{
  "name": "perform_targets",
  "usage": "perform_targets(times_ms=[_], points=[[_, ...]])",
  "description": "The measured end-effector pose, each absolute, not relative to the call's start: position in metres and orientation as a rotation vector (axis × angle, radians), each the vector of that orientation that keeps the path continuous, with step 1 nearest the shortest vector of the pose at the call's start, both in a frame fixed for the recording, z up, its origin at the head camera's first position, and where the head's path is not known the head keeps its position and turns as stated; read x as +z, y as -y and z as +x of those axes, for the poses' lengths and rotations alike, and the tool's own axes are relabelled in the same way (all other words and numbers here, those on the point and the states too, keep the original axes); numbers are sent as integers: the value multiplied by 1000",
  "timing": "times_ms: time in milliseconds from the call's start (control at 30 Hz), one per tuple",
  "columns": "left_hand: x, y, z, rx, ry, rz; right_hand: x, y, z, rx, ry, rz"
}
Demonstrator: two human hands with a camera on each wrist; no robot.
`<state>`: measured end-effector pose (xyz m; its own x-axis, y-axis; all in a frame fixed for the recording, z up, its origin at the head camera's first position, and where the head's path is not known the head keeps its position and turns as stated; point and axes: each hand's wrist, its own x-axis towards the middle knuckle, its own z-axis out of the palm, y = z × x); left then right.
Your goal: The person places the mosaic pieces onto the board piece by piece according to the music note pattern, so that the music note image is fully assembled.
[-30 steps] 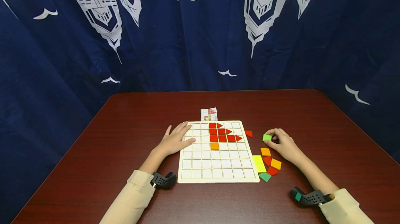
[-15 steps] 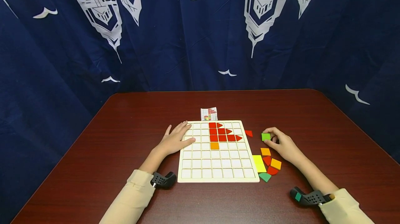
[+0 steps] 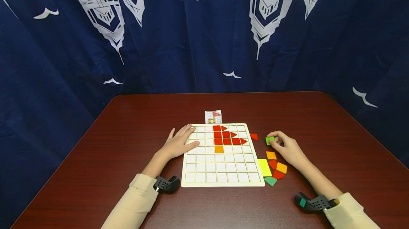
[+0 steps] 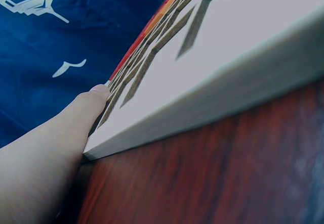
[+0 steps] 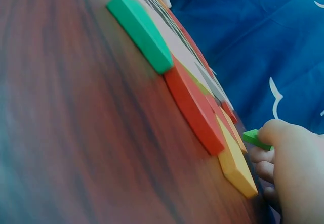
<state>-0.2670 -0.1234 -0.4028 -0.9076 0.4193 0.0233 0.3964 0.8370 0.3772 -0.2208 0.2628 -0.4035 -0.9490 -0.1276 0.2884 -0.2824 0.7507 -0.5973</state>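
A white grid board (image 3: 223, 168) lies mid-table, with several red squares and triangles (image 3: 227, 141) in its upper cells and one orange square (image 3: 219, 149) just beneath them. My left hand (image 3: 177, 145) rests on the board's upper left edge, fingers spread; its thumb lies on the rim in the left wrist view. Right of the board, my right hand (image 3: 287, 148) pinches a light green square tile (image 3: 268, 141) between thumb and fingers. In the right wrist view the green tile (image 5: 255, 139) sticks out past the thumb, and the other fingers curl below.
Beside the board's right edge lie a yellow piece (image 3: 264, 167), orange squares (image 3: 282, 167), red pieces (image 3: 278, 174) and a dark green piece (image 3: 270, 181). A red piece (image 3: 254, 136) sits by the upper right edge. A small printed card (image 3: 213, 117) lies behind the board.
My right hand has shifted slightly left with the green tile, which has turned a little in its fingers. The left hand stays in place on the board.
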Motion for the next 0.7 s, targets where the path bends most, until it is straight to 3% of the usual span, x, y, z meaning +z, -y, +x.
perform_targets(times_ms=[700], points=[[-403,124,-266,596,-2958,669,-403,-196,-207,933,2590,593]])
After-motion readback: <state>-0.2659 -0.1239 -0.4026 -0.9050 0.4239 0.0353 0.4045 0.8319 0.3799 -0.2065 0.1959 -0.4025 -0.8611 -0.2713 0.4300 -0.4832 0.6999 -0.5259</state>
